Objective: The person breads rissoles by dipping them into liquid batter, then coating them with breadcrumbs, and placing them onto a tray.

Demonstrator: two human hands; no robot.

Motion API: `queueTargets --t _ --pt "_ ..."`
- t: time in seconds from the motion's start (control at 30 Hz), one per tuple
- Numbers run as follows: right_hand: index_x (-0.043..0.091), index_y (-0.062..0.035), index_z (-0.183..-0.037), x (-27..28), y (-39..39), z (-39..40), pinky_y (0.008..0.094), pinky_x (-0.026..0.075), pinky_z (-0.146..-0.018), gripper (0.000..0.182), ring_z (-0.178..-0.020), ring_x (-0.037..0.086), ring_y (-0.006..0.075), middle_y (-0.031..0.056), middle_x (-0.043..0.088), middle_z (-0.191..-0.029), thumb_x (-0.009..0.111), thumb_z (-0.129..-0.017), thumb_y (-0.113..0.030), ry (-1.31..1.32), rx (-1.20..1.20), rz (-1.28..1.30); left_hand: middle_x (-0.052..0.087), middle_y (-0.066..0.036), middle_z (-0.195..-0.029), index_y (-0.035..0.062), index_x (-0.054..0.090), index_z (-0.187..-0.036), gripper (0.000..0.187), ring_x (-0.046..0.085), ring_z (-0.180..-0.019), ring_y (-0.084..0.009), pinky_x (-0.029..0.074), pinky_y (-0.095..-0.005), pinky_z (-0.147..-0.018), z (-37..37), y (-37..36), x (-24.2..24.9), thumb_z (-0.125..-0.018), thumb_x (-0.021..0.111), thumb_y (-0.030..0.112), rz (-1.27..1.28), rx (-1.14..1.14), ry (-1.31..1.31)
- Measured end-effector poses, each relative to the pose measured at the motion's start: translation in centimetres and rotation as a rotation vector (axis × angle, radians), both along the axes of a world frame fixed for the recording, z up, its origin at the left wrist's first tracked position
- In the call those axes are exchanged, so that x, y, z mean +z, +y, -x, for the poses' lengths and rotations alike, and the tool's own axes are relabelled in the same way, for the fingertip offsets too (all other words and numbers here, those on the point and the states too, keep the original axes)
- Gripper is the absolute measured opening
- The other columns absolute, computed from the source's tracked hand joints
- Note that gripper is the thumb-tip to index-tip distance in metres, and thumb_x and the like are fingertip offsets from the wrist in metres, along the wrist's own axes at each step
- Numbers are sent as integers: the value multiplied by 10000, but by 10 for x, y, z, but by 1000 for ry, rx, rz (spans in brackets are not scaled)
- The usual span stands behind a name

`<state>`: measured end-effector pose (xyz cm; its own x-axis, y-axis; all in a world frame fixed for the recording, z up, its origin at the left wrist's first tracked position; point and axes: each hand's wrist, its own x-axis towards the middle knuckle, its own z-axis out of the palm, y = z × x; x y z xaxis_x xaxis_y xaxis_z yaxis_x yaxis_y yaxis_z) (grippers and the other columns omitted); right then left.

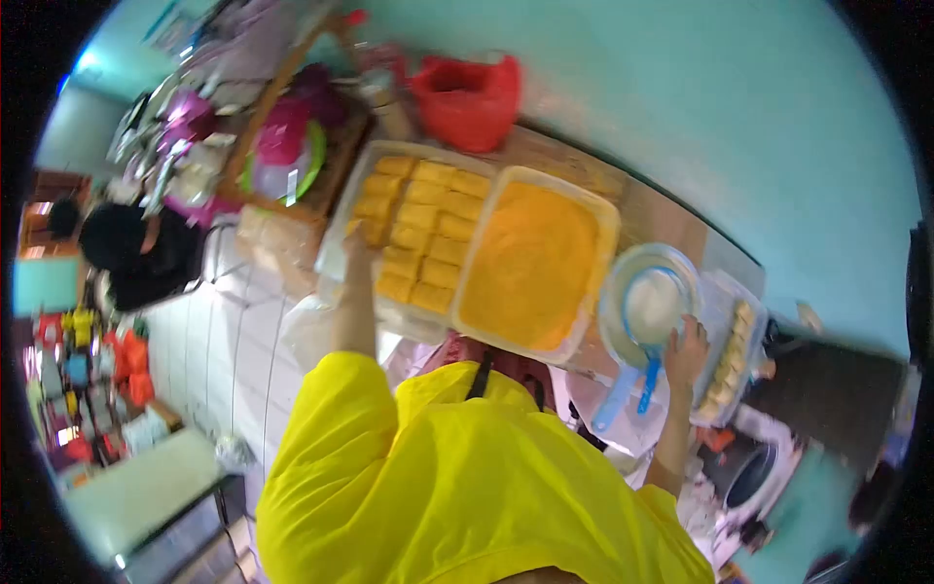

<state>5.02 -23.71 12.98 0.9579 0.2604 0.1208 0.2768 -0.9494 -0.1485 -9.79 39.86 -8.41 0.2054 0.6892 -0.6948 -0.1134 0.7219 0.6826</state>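
Note:
My left hand [358, 243] reaches to the near left side of a plastic container [336, 263] filled with rows of orange crumb-coated pieces [418, 216]. Its fingertips are at one of the left-hand pieces, but blur hides whether they grip it. Right of that container stands a second one [611, 243] holding a layer of orange crumbs [530, 258]. My right hand [689, 348] is at the right rim of a pale bowl with a handle [615, 282], its fingers apart and nothing visible in them. A blue-handled strainer or ladle [650, 380] rests in the bowl, over whitish contents.
A tray of pale uncoated pieces [730, 360] stands on the right. Behind the containers is a red plastic bag [472, 102]; a wooden rack with bowls [282, 146] stands at the left. A person in black [146, 253] is farther left, beyond the tiled floor.

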Motion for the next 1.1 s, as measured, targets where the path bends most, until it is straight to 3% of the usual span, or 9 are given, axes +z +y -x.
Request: queueTargets --t 0.07,0.13,0.17,0.27,0.5,0.73,0.8,0.87,1.1 --pt "552 -108 -1081 -5 -38 5 434 419 -803 321 -971 554 309 124 592 -966 621 -768 -115 2 -91 -78 565 -169 -1166 81 464 -1254 751 553 -1044 -342 435 -419 -918 36 11 -32 -668 792 417 -1204 -961 1073" --pt "554 -98 -1057 -18 -87 7 442 427 -788 303 -939 564 321 128 594 -937 619 -762 -106 -20 -211 -114 581 -111 -1097 27 510 -1190 459 563 -914 -270 494 -397 -755 17 -37 18 -861 610 333 -552 -101 219" --pt "553 -93 -1045 -23 -112 7 448 429 -782 295 -924 568 328 130 595 -918 618 -758 -101 -33 -275 -116 585 -87 -978 12 549 -1072 295 547 -791 -201 493 -321 -649 33 -5 -45 -900 556 252 -421 80 -119" --pt "547 -84 -1041 -21 -173 2 456 440 -766 295 -922 563 352 148 584 -919 618 -755 -86 -41 -410 -29 323 67 -569 135 403 -636 280 286 -517 -52 212 -245 -467 -29 -145 121 -868 559 136 -669 -172 128" --pt "522 -64 -1067 -76 -272 -50 463 462 -760 313 -959 554 365 163 559 -1016 582 -761 -36 42 -453 12 289 59 -612 89 336 -642 277 263 -571 -62 234 -249 -500 -86 -259 127 -767 556 -24 -988 -872 180" --pt "487 -66 -1204 -133 -311 -78 459 421 -916 421 -1144 483 350 150 533 -1165 521 -786 -39 213 -320 281 593 -6 -820 43 620 -883 60 540 -673 -77 431 -207 -575 -103 -314 146 -828 646 43 -521 -834 207" --pt "478 -118 -1266 -141 -328 -71 462 380 -944 471 -1148 499 249 93 496 -1305 533 -802 -176 140 -207 435 577 -7 -824 46 625 -971 139 524 -651 -64 409 -178 -552 -105 -317 141 -858 653 122 -423 -822 220" --pt "500 -117 -1225 -141 -343 -62 480 381 -908 431 -1096 522 259 77 544 -1210 531 -797 -162 -152 -27 395 597 -1 -795 46 628 -1028 171 501 -561 -31 429 -163 -517 -98 -310 127 -908 603 166 -131 -804 -203" --pt "526 -81 -1024 -48 -281 -80 455 398 -866 321 -975 554 302 95 558 -942 674 -739 -88 124 -187 269 371 47 -476 139 493 -681 380 288 -365 -66 283 -205 -388 -122 -334 129 -966 455 387 411 -533 -391"
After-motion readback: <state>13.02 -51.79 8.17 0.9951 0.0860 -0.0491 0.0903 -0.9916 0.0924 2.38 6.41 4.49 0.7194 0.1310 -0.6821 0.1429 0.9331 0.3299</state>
